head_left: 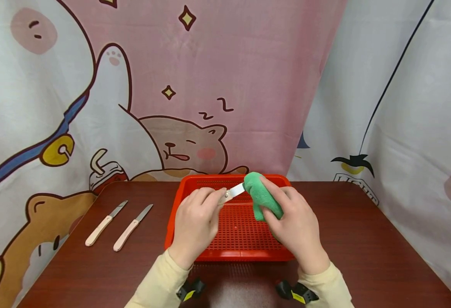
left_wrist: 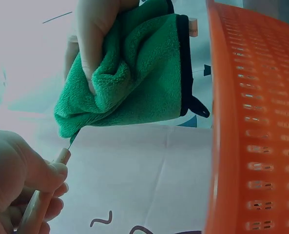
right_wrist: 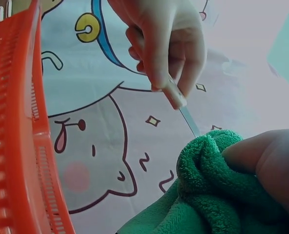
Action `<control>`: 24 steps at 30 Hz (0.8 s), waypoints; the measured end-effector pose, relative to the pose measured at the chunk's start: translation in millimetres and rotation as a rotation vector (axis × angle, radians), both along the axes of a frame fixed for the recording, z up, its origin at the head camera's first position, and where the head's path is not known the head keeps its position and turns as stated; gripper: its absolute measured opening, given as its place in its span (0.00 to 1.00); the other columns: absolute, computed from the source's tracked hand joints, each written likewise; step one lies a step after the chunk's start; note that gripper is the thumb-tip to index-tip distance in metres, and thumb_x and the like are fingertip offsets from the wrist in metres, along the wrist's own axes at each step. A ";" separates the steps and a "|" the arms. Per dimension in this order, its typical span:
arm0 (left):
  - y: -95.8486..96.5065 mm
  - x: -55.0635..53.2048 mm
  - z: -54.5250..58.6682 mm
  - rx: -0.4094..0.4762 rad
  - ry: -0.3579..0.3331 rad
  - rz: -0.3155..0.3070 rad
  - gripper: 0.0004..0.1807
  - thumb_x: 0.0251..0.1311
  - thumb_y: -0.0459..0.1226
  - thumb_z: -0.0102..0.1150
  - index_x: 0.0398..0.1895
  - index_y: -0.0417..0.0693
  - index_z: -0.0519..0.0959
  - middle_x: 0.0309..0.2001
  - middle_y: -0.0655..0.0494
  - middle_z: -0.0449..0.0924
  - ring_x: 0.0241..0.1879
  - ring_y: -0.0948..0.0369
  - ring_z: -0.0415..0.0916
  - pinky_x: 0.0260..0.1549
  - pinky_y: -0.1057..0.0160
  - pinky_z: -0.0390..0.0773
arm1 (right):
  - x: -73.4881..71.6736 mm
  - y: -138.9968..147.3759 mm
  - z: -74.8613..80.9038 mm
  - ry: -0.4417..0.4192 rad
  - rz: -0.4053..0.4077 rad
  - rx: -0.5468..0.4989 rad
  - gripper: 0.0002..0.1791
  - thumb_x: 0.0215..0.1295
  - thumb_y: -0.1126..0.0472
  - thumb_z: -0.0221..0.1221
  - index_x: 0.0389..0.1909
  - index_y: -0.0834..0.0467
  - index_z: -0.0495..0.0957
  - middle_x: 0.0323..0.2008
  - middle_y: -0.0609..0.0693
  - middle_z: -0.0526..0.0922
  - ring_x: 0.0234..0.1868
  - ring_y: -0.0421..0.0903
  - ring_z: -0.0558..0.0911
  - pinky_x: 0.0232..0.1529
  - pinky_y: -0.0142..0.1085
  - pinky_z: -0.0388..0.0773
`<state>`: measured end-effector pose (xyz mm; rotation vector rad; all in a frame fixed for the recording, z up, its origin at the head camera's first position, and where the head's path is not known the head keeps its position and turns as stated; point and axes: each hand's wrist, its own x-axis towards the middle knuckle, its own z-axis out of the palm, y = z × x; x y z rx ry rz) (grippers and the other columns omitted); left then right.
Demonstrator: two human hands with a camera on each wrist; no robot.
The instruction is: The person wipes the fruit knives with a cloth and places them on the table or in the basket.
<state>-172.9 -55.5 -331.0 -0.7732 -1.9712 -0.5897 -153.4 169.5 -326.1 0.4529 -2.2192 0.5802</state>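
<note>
My left hand (head_left: pixel 197 220) grips a small knife by its pale handle (left_wrist: pixel 36 207), with the blade (head_left: pixel 237 189) pointing right. A folded green cloth (head_left: pixel 262 196) is pinched in my right hand (head_left: pixel 296 222), and it wraps the blade's tip end, which is hidden inside. In the right wrist view, a bare stretch of blade (right_wrist: pixel 188 121) shows between handle and cloth. The cloth's black edging and loop (left_wrist: pixel 198 106) hang free in the left wrist view. Both hands are held above a red plastic basket (head_left: pixel 231 255).
Two more knives with pale handles, one farther left (head_left: pixel 99 230) and one nearer the basket (head_left: pixel 126 235), lie on the dark wooden table (head_left: pixel 368 256). Behind it hangs a curtain (head_left: pixel 248 85) printed with cartoon animals.
</note>
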 end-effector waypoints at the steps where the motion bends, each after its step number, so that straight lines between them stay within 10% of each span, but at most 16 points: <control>1: 0.1 0.1 0.3 0.001 0.001 -0.005 0.15 0.57 0.30 0.69 0.49 0.43 0.83 0.36 0.51 0.80 0.32 0.55 0.77 0.28 0.58 0.79 | -0.3 2.0 0.0 -0.005 -0.004 -0.002 0.35 0.52 0.64 0.69 0.65 0.45 0.76 0.38 0.54 0.78 0.33 0.49 0.76 0.25 0.44 0.73; 24: -7.4 -7.4 13.2 -0.050 -0.088 -0.085 0.17 0.52 0.28 0.71 0.46 0.45 0.83 0.37 0.54 0.80 0.34 0.56 0.77 0.31 0.59 0.79 | -1.6 34.8 6.9 -0.070 -0.108 -0.097 0.35 0.55 0.65 0.68 0.66 0.46 0.75 0.41 0.59 0.80 0.36 0.54 0.77 0.29 0.52 0.73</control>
